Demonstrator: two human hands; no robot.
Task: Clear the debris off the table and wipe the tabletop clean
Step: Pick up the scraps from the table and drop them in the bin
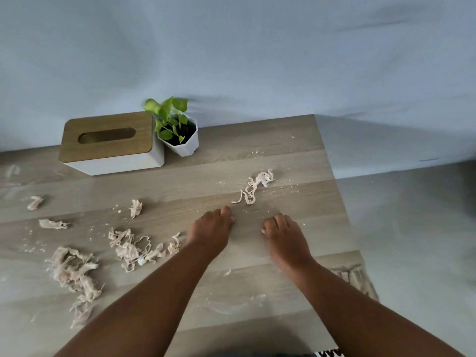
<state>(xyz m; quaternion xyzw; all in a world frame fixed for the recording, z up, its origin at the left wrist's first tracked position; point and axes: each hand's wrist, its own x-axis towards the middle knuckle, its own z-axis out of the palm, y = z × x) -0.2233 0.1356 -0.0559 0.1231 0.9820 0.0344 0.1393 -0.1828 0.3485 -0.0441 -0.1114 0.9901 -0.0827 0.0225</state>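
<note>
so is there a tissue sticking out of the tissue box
No, the slot in the wooden lid of the tissue box shows only a dark, bare opening, with nothing poking out.
</note>
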